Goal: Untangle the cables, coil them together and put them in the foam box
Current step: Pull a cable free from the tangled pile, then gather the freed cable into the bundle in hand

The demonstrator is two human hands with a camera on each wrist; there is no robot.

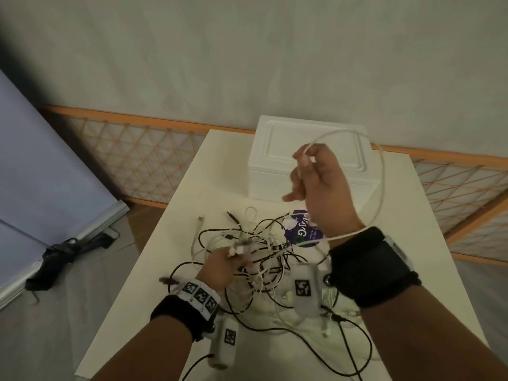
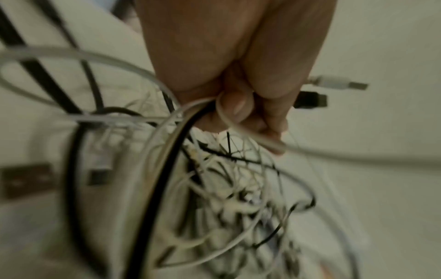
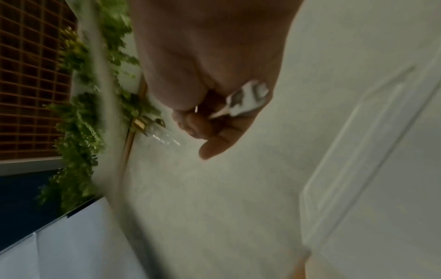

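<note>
My right hand (image 1: 319,174) is raised above the table (image 1: 428,243), thumb and fingers pinching one white cable (image 1: 380,171) near its end; in the right wrist view a white plug (image 3: 248,100) sits between my curled fingers (image 3: 198,126), though the blur there keeps me from saying which kind of plug it is. From the pinch the cable arcs up and over toward one o'clock, drops past my wrist at about three o'clock, crosses the black wrist strap (image 1: 365,268) and runs back into the heap.

My left hand (image 1: 220,268) is lower, at about seven o'clock from the right, closed round a bunch of strands at the near edge of the tangle (image 1: 264,259). In the left wrist view a black strand and several white ones pass through my fist, and two plugs, one white (image 2: 339,85) and one black (image 2: 310,100), stick out beyond my fingers (image 2: 236,105).

The tangle of black and white cables lies on the table's middle, spreading toward me. A purple packet (image 1: 299,229) lies at its far edge, partly under the strands. The foam box (image 1: 275,171) stands at twelve o'clock behind the heap, with its lid on.
</note>
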